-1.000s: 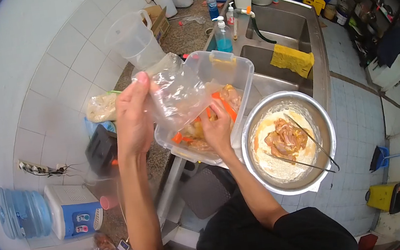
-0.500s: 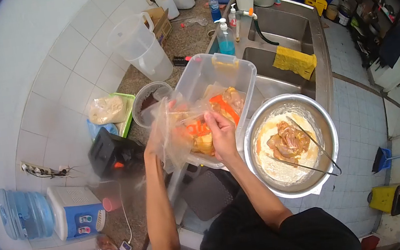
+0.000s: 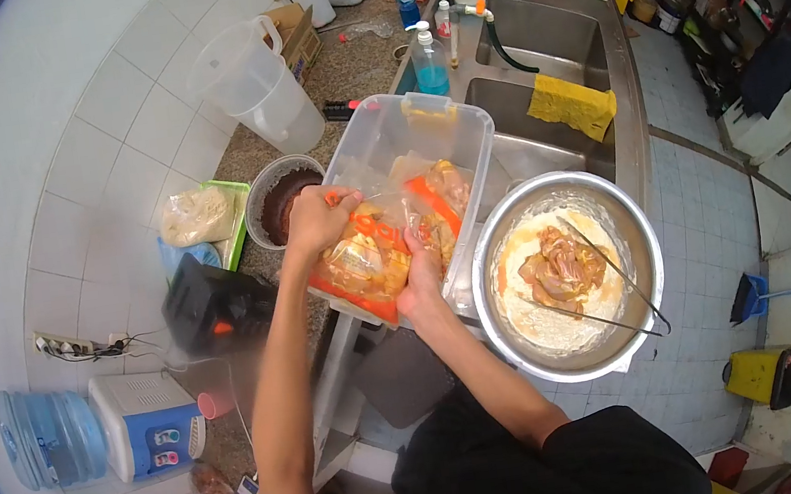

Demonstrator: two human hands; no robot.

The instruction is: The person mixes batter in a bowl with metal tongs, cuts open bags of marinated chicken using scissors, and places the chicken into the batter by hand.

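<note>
Reaches forward with both arms. Pinches the top of an orange-printed bag [image 3: 360, 264] with the curled left hand [image 3: 320, 221]; clasps its right edge with the right hand [image 3: 423, 277], thumb up. Holds it over the near end of the clear tub [image 3: 475, 137].

Your sink [image 3: 542, 28] has a yellow cloth [image 3: 572, 107] draped on it and a pump bottle [image 3: 430, 67] (blue liquid inside) just to its left.
</note>
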